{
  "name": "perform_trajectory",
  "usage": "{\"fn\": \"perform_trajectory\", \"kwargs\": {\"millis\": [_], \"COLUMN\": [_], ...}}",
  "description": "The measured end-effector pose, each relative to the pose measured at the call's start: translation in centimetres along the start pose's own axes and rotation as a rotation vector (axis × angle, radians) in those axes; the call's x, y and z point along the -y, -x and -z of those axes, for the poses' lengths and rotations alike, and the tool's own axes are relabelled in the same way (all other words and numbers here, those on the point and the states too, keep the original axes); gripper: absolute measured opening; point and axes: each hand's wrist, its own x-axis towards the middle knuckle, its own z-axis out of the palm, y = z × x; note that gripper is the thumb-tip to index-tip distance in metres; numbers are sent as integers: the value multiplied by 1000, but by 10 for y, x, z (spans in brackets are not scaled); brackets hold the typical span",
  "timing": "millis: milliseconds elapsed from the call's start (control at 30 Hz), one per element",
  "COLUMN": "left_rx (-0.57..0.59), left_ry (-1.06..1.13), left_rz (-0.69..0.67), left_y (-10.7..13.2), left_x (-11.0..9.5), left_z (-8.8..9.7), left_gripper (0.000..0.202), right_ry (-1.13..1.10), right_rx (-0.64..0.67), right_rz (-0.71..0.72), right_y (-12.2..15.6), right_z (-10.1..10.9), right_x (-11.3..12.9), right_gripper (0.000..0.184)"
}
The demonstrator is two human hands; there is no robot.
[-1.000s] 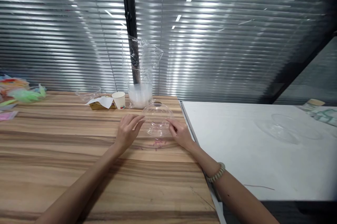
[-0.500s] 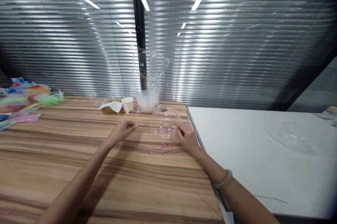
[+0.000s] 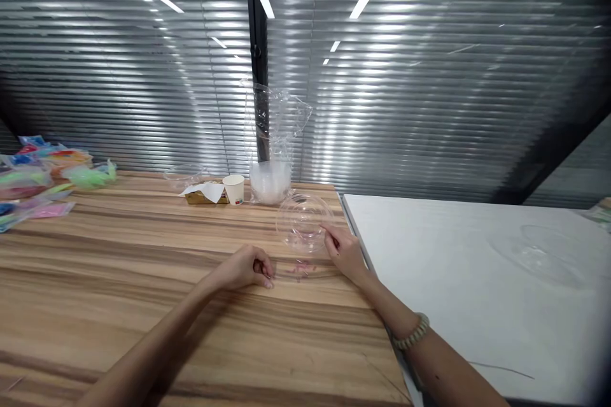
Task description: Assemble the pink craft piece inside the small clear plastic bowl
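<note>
A round clear plastic bowl [image 3: 296, 238] is near the table's right edge. My right hand [image 3: 346, 256] is at the bowl's right side, thumb and index finger closed on its rim area. My left hand [image 3: 251, 267] is low over the wood, fingers curled with thumb and index finger pinched together; whatever is between them is too small to make out. Small pink pieces [image 3: 301, 269] lie scattered in front of the bowl, just right of my left fingertips. A faint curved line runs past them.
Behind stand a paper cup [image 3: 233, 190], a small gold box [image 3: 206, 197] with white paper, and a clear bag [image 3: 271, 181] of whitish contents. Colourful plastic packets [image 3: 42, 181] pile up far left. A white table [image 3: 453, 279] adjoins on the right, with another clear plastic piece [image 3: 539, 254].
My left hand has moved right and nearer to me, down to beside the pink pieces. My right hand stays at the bowl. The view has shifted slightly.
</note>
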Motion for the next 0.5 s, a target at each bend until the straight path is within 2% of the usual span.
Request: {"fn": "perform_trajectory", "kwargs": {"millis": [133,267,333,400,500], "left_rx": [-12,-22,-64,-164,-436], "left_ry": [-51,-63,-93,-129,-135], "left_rz": [-31,-72,-89,-118,-236], "left_y": [0,-1,-2,-3,-9], "left_x": [-5,-3,-2,-2,-6], "left_z": [-4,-6,-5,-4,-5], "left_gripper": [7,4,6,9,13], "right_ry": [-4,-7,3,16,9], "right_rx": [11,10,12,22,35], "right_rz": [-12,-2,-5,-10,4], "right_y": [0,1,1,2,2], "right_z": [-1,-1,-2,-4,-7], "right_x": [-1,-3,-4,-4,-4], "right_gripper": [31,31,31,31,31]}}
